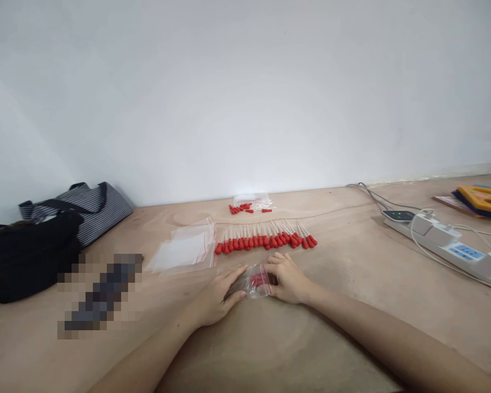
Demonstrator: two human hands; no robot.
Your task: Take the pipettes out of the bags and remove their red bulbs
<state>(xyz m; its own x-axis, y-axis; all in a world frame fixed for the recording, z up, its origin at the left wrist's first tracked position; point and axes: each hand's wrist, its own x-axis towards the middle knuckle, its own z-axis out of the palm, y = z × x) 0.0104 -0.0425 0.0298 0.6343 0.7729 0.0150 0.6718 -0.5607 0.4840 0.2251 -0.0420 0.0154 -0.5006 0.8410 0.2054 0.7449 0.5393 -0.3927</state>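
small clear bag (249, 287) lies at near centre – left hand (219, 297) flat on its left end, right hand (289, 281) pinching its right edge – a slack pinch might spill the red bulbs (259, 280) inside

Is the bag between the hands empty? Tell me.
No: red pieces show inside the clear bag.

Both bare forearms are reaching forward from the lower edge of the view and are angling toward each other, with the wrists lying low over the counter (352, 311). The left hand (217, 297) is lying palm down, its fingers (234, 273) stretching out almost flat toward the right. The right hand (289, 281) is curling its fingers (272, 269) inward and pinching the end of a small clear bag (257, 283).
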